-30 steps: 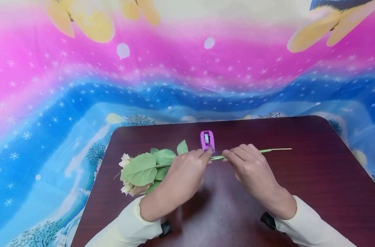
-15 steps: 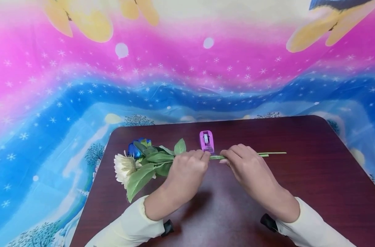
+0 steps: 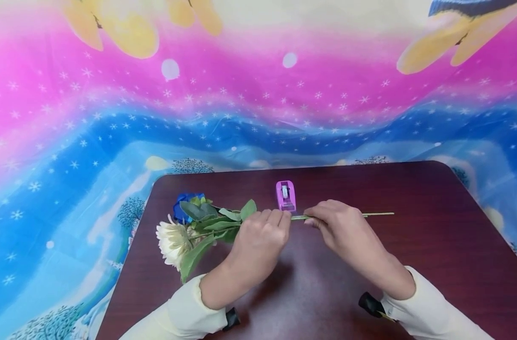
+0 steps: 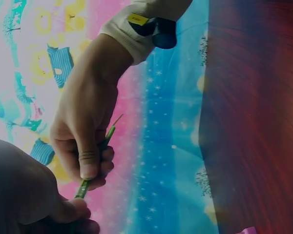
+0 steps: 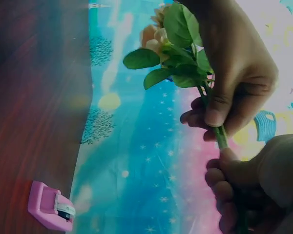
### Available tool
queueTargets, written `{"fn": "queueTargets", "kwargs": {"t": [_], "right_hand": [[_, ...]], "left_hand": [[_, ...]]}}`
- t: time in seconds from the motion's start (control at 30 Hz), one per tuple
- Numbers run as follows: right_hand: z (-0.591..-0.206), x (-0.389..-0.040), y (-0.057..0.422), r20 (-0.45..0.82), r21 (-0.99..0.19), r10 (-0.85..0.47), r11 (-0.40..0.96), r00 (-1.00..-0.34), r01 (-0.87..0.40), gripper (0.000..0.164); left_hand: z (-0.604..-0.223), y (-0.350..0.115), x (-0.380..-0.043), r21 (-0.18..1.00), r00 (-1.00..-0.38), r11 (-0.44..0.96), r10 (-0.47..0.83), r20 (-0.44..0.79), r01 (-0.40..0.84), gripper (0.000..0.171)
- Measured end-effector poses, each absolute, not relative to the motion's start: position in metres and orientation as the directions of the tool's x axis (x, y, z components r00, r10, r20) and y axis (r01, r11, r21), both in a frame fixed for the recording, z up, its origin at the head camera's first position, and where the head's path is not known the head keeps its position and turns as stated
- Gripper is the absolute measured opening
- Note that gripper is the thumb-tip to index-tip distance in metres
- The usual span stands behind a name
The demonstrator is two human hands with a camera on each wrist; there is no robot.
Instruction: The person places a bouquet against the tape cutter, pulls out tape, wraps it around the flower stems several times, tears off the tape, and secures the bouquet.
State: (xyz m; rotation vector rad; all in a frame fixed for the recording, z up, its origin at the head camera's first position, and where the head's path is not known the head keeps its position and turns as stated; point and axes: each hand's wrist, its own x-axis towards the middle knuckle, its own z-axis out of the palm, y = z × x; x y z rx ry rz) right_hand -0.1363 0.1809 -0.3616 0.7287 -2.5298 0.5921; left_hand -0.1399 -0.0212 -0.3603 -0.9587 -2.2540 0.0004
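Observation:
Both hands hold a small bunch of flowers sideways above the table. My left hand [image 3: 260, 243] grips the stems [image 5: 220, 137] just below the leaves [image 3: 218, 224]. A cream flower [image 3: 173, 242] and a blue flower [image 3: 185, 203] point left in the head view; a peach flower [image 5: 154, 39] shows in the right wrist view. With thumb and fingers curled, my right hand [image 3: 343, 231] pinches the green stems a short way to the right. The thin stem ends [image 3: 379, 214] stick out past it. In the left wrist view the right hand [image 4: 85, 122] holds the stems too.
A pink tape dispenser [image 3: 286, 195] with a roll of tape stands just beyond the hands. The dark red wooden table [image 3: 433, 264] has rounded back corners. Behind it hangs a colourful snowflake-patterned cloth [image 3: 258, 108].
The bunch has been turned about its stems: the large leaf in front has swung down, and the blue and cream flowers now show. Both hands stay in nearly the same place.

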Motion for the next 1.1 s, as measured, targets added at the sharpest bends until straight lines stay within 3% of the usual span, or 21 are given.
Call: {"fn": "queueTargets", "kwargs": {"t": [0.3,0.5,0.67,0.87,1.1], "right_hand": [[-0.372,-0.136,0.182,0.689,-0.161,-0.362,0.769,-0.629,-0.619,0.025],[-0.376,-0.139,0.183,0.741,-0.084,-0.381,0.764,-0.553,-0.639,0.01],[-0.372,-0.14,0.183,0.703,-0.146,-0.365,0.766,-0.61,-0.627,0.017],[-0.362,-0.141,0.187,0.609,-0.232,-0.381,0.753,-0.695,-0.616,0.025],[-0.356,-0.142,0.189,0.445,-0.304,-0.377,0.79,-0.813,-0.533,0.009]], "left_hand": [[-0.353,-0.021,-0.142,-0.042,-0.612,0.713,0.63,0.477,0.7,0.029],[-0.357,-0.018,-0.144,-0.13,-0.583,0.719,0.644,0.496,0.683,0.026],[-0.361,-0.015,-0.143,-0.279,-0.505,0.73,0.649,0.57,0.623,0.02],[-0.363,-0.012,-0.142,-0.351,-0.467,0.74,0.648,0.602,0.574,0.016],[-0.366,-0.012,-0.143,-0.378,-0.439,0.725,0.665,0.605,0.576,0.014]]}}
